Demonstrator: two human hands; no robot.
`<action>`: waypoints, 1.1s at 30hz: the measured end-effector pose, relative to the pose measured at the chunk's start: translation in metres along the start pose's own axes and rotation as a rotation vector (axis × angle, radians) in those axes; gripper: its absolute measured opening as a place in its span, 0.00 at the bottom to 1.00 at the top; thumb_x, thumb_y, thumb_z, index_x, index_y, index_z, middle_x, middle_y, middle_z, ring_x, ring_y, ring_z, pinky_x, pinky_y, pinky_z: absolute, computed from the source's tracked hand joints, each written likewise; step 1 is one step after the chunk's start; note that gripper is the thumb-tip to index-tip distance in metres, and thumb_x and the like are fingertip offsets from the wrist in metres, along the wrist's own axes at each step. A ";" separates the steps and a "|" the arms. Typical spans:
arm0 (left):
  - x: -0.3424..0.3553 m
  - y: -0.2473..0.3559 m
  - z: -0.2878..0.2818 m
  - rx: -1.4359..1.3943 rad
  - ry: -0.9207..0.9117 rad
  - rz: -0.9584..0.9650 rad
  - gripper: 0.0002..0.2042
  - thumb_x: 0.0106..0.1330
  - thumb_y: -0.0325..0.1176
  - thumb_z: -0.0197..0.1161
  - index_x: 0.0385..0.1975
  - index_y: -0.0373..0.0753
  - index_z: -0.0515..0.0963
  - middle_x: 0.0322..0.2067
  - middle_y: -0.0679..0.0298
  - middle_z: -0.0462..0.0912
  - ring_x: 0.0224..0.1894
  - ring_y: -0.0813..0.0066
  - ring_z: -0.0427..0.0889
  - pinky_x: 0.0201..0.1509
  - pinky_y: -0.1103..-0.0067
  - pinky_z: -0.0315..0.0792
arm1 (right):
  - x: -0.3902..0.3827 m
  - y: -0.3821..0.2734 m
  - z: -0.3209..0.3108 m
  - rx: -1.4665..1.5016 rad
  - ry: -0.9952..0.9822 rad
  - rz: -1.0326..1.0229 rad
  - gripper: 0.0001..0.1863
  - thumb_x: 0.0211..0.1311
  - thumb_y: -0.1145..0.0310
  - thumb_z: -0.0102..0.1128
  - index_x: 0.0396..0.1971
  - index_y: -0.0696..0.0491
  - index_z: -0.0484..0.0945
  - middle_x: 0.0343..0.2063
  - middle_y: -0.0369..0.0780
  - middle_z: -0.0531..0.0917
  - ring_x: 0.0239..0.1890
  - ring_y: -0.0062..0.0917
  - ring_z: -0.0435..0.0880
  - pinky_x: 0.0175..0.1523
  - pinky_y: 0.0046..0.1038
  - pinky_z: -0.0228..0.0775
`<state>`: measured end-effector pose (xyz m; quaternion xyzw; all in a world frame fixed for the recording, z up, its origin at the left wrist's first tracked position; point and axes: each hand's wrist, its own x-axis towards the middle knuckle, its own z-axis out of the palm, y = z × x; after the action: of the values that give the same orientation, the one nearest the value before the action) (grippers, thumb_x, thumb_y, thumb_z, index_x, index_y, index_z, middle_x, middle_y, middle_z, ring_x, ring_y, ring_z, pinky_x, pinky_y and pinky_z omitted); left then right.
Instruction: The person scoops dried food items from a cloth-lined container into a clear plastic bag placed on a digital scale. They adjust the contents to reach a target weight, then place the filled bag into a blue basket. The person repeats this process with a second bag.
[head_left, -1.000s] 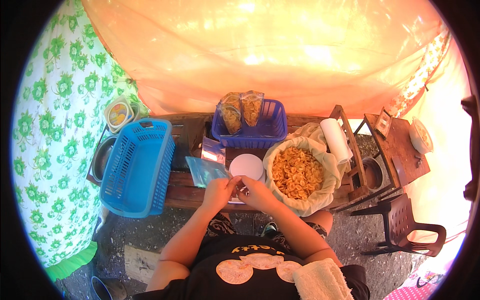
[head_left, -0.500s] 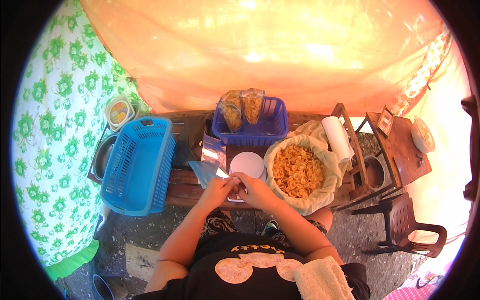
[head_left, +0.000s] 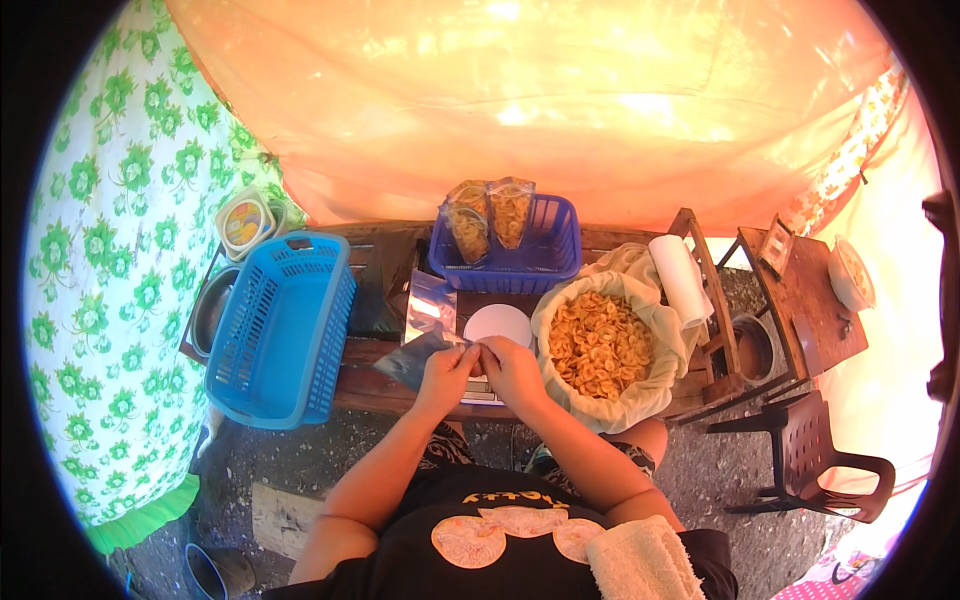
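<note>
My left hand (head_left: 450,378) and my right hand (head_left: 510,372) meet over the bench, fingers pinched together at one edge of a flat, clear-and-silvery plastic pouch (head_left: 405,362). The pouch sticks out to the left of my left hand. Right behind the hands is a small scale with a round white top (head_left: 498,322), partly covered by them. More flat silvery pouches (head_left: 430,298) lie behind the held one. Close to my right hand, thin yellow-orange chips (head_left: 598,345) fill a round container lined with pale cloth (head_left: 622,413).
A blue-violet basket (head_left: 510,277) at the back holds several chip-filled pouches (head_left: 512,213). On the left stands a large light-blue basket (head_left: 335,335). A white roll (head_left: 680,280) leans at the right end of the bench. Beyond are a small wooden table (head_left: 808,315) and a brown chair (head_left: 805,450).
Both hands stay pinched on the pouch and have shifted slightly; the pouch has turned a little and looks greyer. The whole view has moved slightly.
</note>
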<state>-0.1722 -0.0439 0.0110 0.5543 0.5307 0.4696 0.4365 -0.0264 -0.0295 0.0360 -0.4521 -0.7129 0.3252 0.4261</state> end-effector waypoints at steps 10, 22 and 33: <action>0.012 -0.008 0.023 0.176 0.264 0.090 0.19 0.70 0.36 0.56 0.17 0.32 0.76 0.11 0.63 0.71 0.17 0.79 0.69 0.23 0.76 0.62 | 0.032 0.015 0.002 -0.119 0.121 0.143 0.05 0.61 0.72 0.56 0.29 0.57 0.77 0.29 0.47 0.81 0.32 0.47 0.80 0.38 0.41 0.72; 0.029 -0.013 0.009 0.592 0.131 -0.041 0.16 0.61 0.39 0.58 0.19 0.32 0.80 0.21 0.48 0.80 0.26 0.51 0.81 0.32 0.62 0.73 | -0.010 0.015 -0.002 -0.044 -0.065 0.165 0.12 0.56 0.80 0.55 0.39 0.57 0.82 0.34 0.41 0.78 0.36 0.31 0.80 0.42 0.30 0.73; 0.023 0.005 0.034 0.788 0.068 0.061 0.15 0.62 0.41 0.60 0.22 0.34 0.80 0.23 0.49 0.81 0.28 0.50 0.82 0.32 0.61 0.74 | -0.018 0.003 -0.018 -0.068 -0.038 0.132 0.15 0.60 0.76 0.52 0.47 0.56 0.79 0.41 0.46 0.78 0.42 0.41 0.80 0.46 0.35 0.73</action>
<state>-0.1378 -0.0208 0.0114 0.6790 0.6677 0.2607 0.1585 -0.0048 -0.0432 0.0360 -0.5060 -0.7001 0.3366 0.3748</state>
